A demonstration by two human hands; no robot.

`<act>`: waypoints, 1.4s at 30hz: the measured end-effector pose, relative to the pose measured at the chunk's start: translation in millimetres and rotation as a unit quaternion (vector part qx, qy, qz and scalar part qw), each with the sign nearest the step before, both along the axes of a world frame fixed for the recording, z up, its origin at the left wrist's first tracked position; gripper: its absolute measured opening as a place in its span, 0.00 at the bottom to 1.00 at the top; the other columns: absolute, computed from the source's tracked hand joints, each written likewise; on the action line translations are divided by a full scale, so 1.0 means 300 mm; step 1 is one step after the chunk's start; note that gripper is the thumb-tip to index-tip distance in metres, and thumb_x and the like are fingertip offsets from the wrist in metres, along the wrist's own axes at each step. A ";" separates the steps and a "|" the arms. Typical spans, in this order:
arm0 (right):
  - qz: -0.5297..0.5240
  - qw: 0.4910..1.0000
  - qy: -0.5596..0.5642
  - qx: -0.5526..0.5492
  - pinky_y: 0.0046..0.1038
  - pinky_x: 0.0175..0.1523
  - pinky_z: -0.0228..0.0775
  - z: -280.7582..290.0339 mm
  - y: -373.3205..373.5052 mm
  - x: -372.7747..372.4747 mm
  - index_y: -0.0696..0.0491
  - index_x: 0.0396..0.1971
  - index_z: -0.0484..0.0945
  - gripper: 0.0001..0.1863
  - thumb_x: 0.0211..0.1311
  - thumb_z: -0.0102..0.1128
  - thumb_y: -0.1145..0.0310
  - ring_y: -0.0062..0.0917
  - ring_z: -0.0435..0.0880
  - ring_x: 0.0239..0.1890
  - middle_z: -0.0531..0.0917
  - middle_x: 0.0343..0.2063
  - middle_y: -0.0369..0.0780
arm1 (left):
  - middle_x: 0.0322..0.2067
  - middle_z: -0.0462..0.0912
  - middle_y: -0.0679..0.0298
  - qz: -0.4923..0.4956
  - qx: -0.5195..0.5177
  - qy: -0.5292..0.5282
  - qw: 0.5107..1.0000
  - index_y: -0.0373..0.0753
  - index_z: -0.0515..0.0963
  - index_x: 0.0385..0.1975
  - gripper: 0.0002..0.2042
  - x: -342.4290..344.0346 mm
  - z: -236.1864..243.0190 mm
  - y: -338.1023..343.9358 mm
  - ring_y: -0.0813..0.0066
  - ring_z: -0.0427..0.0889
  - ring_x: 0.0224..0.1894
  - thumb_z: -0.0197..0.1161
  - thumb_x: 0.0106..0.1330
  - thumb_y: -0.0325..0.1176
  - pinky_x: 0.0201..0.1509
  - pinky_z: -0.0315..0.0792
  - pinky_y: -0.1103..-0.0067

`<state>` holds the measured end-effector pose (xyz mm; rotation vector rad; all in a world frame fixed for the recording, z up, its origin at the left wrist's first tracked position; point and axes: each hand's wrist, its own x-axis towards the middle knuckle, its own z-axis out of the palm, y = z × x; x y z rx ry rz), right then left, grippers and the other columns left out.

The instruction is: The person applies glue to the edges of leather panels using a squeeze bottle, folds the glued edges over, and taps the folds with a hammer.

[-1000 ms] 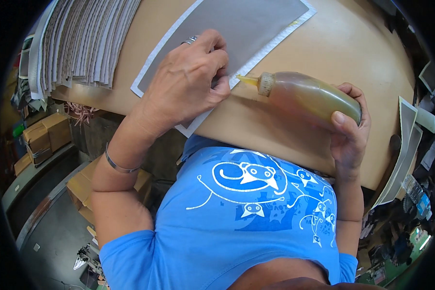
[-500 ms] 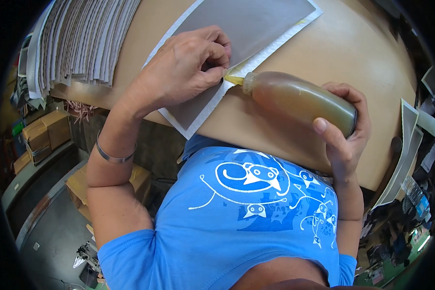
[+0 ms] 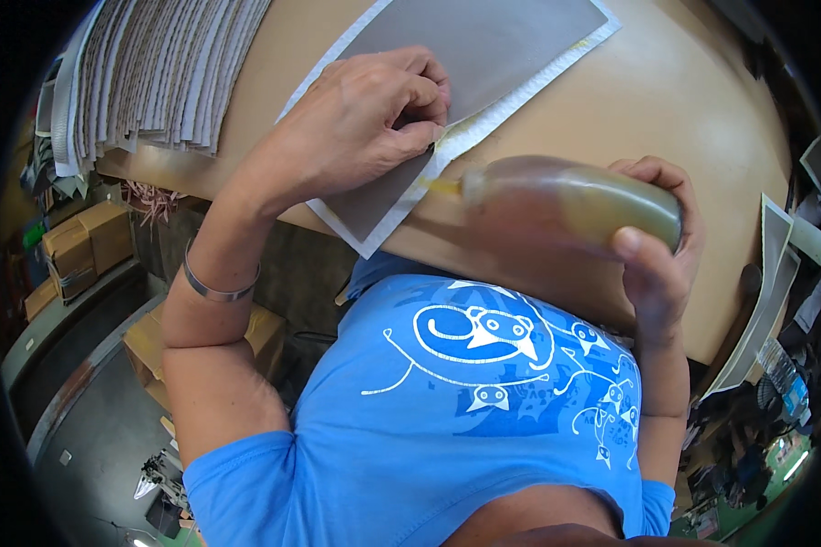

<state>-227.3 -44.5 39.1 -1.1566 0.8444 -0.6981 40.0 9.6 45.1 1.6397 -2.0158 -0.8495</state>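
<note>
We count two hands, one bottle and one grey sheet at the centre of the work. Our left hand (image 3: 360,128) lies curled on the sheet (image 3: 483,41), its fingertips (image 3: 424,100) pinched together at the sheet's near edge, pressing it to the table (image 3: 684,100). Our right hand (image 3: 657,242) wraps around the bottle (image 3: 570,201), fingers shut on its body, thumb over the front. The bottle lies almost level, filled with a yellowish liquid, and its yellow nozzle (image 3: 440,185) touches the sheet's white border (image 3: 470,137) just beside the left fingertips. A thin yellow line shows along that border toward the far corner.

The sheet is one grey rectangle with a white woven-looking rim, lying slantwise on the tan table, one corner jutting over the near edge. One metal bangle (image 3: 214,287) circles the left wrist.

At upper left one fanned stack (image 3: 146,73) of many grey sheets with pale edges rests on the table; we cannot count them. Below the table, left, sit several brown cartons (image 3: 77,242), taped shut, and another carton (image 3: 201,342) is half hidden behind the left forearm. At right a few grey-and-white framed sheets (image 3: 766,283) lean by the table edge. Our blue shirt (image 3: 483,410) with white cartoon print blocks the floor beneath.
</note>
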 end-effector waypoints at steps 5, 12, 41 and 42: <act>-0.096 0.982 -0.073 0.144 0.28 0.27 0.79 -0.024 -0.052 -0.060 0.61 0.45 0.65 0.29 0.41 0.59 0.62 0.29 0.79 0.34 0.75 0.34 0.43 | 0.42 0.75 0.59 -0.003 -0.002 -0.004 1.000 0.32 0.75 0.39 0.12 -0.003 0.013 0.011 0.66 0.75 0.42 0.57 0.58 0.32 0.43 0.70 0.78; -0.186 0.934 -0.192 0.238 0.28 0.26 0.79 -0.032 -0.129 -0.135 0.60 0.48 0.65 0.28 0.45 0.58 0.64 0.37 0.80 0.28 0.76 0.35 0.47 | 0.65 0.48 0.58 -0.111 -0.048 -0.351 0.929 0.41 0.52 0.63 0.43 -0.089 -0.023 0.039 0.55 0.44 0.67 0.31 0.55 0.69 0.67 0.33 0.61; -0.193 0.851 -0.373 0.316 0.30 0.29 0.81 -0.074 -0.162 -0.202 0.64 0.43 0.70 0.21 0.54 0.56 0.64 0.46 0.80 0.33 0.77 0.36 0.52 | 0.45 0.75 0.66 0.009 -0.041 0.041 0.998 0.40 0.77 0.42 0.13 -0.157 -0.015 -0.233 0.69 0.76 0.38 0.57 0.55 0.22 0.46 0.70 0.77; -0.190 0.856 -0.369 0.309 0.30 0.29 0.81 -0.073 -0.163 -0.204 0.64 0.43 0.70 0.21 0.54 0.56 0.64 0.46 0.80 0.33 0.77 0.36 0.52 | 0.45 0.74 0.65 -0.016 -0.078 -0.024 0.997 0.41 0.76 0.43 0.14 -0.177 -0.013 -0.249 0.68 0.77 0.37 0.56 0.56 0.22 0.46 0.71 0.76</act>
